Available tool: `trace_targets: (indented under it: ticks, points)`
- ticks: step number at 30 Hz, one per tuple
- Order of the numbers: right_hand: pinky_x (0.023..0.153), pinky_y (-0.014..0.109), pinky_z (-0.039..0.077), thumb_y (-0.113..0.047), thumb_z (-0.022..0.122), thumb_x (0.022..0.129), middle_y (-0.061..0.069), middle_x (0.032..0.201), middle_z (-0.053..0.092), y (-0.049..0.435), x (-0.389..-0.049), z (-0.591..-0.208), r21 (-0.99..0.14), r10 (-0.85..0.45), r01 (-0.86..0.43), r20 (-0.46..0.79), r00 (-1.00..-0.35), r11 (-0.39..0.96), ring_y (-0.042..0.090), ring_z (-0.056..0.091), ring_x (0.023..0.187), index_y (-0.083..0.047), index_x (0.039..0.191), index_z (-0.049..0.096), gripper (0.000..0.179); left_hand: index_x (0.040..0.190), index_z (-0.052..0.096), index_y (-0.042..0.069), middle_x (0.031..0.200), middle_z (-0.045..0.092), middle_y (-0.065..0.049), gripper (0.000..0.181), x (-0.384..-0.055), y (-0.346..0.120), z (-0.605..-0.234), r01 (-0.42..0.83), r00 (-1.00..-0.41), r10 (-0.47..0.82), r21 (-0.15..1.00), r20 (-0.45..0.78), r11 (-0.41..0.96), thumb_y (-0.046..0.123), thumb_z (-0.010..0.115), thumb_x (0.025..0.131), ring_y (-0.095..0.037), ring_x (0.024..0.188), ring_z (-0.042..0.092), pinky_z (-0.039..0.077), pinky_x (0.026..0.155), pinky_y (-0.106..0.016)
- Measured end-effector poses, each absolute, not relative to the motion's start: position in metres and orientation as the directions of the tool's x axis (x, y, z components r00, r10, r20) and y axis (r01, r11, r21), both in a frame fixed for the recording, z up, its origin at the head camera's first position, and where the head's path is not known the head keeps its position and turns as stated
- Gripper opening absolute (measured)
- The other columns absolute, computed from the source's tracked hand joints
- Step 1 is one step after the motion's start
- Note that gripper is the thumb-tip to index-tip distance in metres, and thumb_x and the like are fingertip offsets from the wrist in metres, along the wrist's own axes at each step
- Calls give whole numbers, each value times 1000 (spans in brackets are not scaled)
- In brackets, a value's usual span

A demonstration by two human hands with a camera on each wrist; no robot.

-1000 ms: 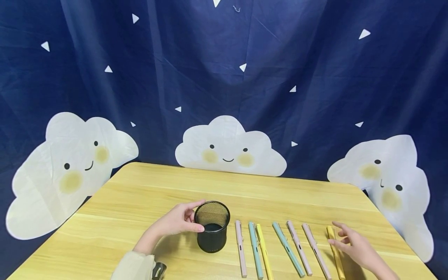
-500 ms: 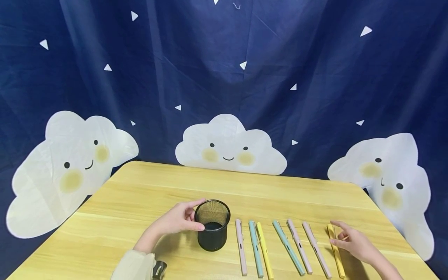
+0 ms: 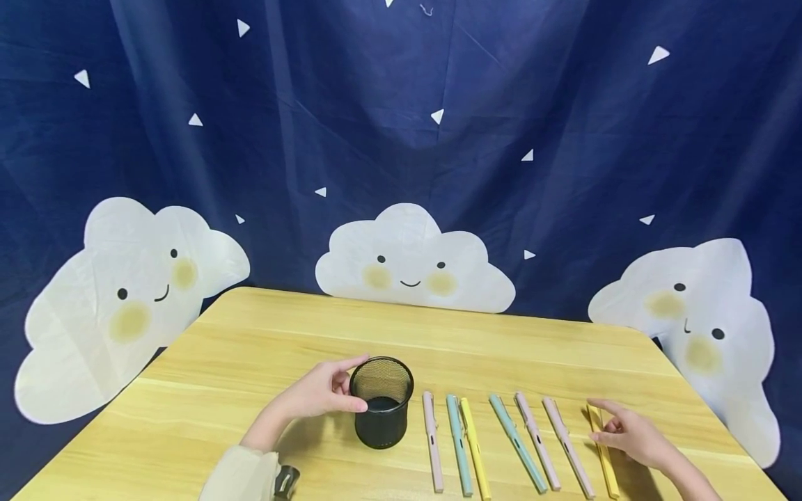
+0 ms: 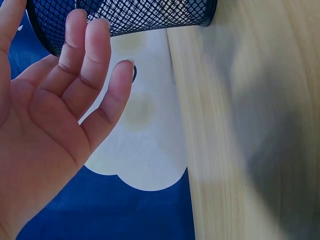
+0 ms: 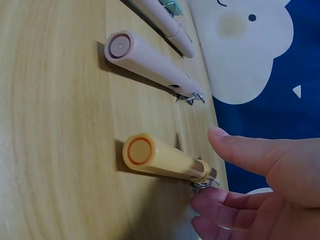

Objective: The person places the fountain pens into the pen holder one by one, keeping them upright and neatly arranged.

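Observation:
My left hand [image 3: 319,391] holds the black mesh pen cup [image 3: 382,426] by its rim, thumb on the near side and index finger on the far side. The cup stands upright, and its mesh wall [image 4: 150,17] crosses the top of the left wrist view. On the far right, my right hand [image 3: 635,437] is over the upper part of a yellow pen [image 3: 605,459]. In the right wrist view the thumb and fingers are spread on either side of that pen's clip end, with a gap between thumb and pen.
Left of that pen lie two pink pens [image 3: 569,449] [image 3: 537,440] and a teal pen [image 3: 517,444]. Nearer the cup are another yellow pen [image 3: 475,449], a teal pen [image 3: 459,445] and a pink pen [image 3: 432,442]. A blue cloud-print curtain [image 3: 401,139] hangs behind the wooden table [image 3: 282,327].
My right hand has shifted slightly right and its fingers have come closer to the yellow pen. The left hand and the cup have stayed in place.

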State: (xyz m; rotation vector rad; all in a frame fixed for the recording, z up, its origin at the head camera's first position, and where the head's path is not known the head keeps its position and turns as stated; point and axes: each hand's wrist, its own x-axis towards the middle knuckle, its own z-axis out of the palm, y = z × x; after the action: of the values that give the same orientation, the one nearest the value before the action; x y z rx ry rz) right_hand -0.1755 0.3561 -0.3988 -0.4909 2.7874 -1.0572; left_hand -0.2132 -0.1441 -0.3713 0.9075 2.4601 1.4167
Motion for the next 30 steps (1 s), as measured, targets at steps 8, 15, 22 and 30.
trace_targets:
  ticks: [8,15,22,30]
  points:
    - [39,21,34,-10,67,78,-1,60,40,357,-178,-402,-665,-343,-240,-26,-939,707,2,33,45,23,121,32,64,133,35,-6,62,47,4,76,-214,-145,-372,436,-796,583,820,159,371,22,73,74,-4,50,39,36,47,-19]
    - [40,25,41,-3,65,78,1,61,38,357,-180,-403,-672,-329,-192,-82,-941,715,4,36,44,24,121,30,62,134,34,-6,63,46,2,75,-211,-145,-371,435,-794,584,832,172,346,16,73,74,-6,51,40,37,47,-20]
    - [38,27,42,6,62,74,3,64,39,356,-180,-404,-643,-291,-169,-89,-953,747,6,38,41,23,119,32,56,134,34,-6,63,46,4,75,-212,-144,-370,437,-794,583,829,172,349,18,73,74,-6,51,40,36,46,-19]
    - [38,25,40,11,54,73,3,64,37,354,-179,-402,-621,-255,-153,-78,-964,769,6,36,41,21,118,36,49,134,34,-6,63,46,4,75,-212,-144,-370,435,-794,583,830,172,348,17,73,74,-7,51,40,36,46,-20]
